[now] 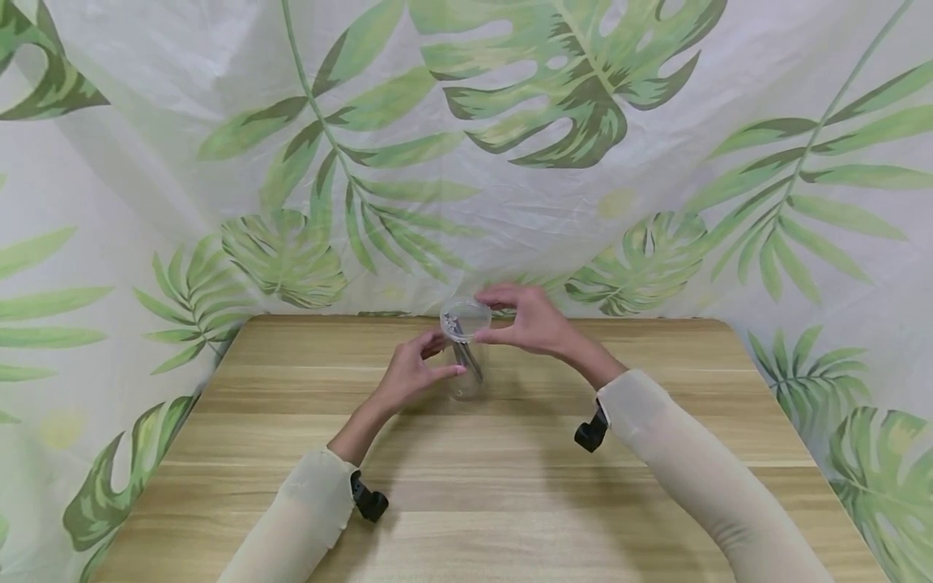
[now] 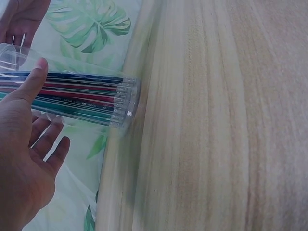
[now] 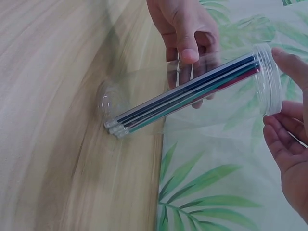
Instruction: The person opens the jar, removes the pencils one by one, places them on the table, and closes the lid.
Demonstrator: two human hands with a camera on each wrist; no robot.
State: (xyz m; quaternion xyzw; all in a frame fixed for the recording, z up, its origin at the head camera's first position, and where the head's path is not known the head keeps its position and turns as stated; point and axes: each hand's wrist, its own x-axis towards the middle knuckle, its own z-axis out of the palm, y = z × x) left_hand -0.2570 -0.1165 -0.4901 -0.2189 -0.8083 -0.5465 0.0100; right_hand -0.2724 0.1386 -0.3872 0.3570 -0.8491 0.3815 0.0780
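Observation:
A tall clear plastic jar point(image 1: 465, 390) stands upright near the table's far edge. Inside lean several slim pencil-like sticks point(image 3: 192, 91), dark blue, green and red, with pale or clear ends. My left hand point(image 1: 411, 374) holds the jar's side from the left, thumb toward me and fingers behind. At the top, my right hand point(image 1: 538, 321) pinches the ridged clear rim point(image 3: 270, 79) between thumb and fingers. Whether that ring is a separate lid or the jar's own mouth, I cannot tell.
The wood-grain table point(image 1: 466, 486) ends just behind the jar. A leaf-patterned cloth point(image 1: 379, 121) hangs beyond that edge and around the sides. Black wrist cameras point(image 1: 592, 431) are strapped at both sleeve cuffs.

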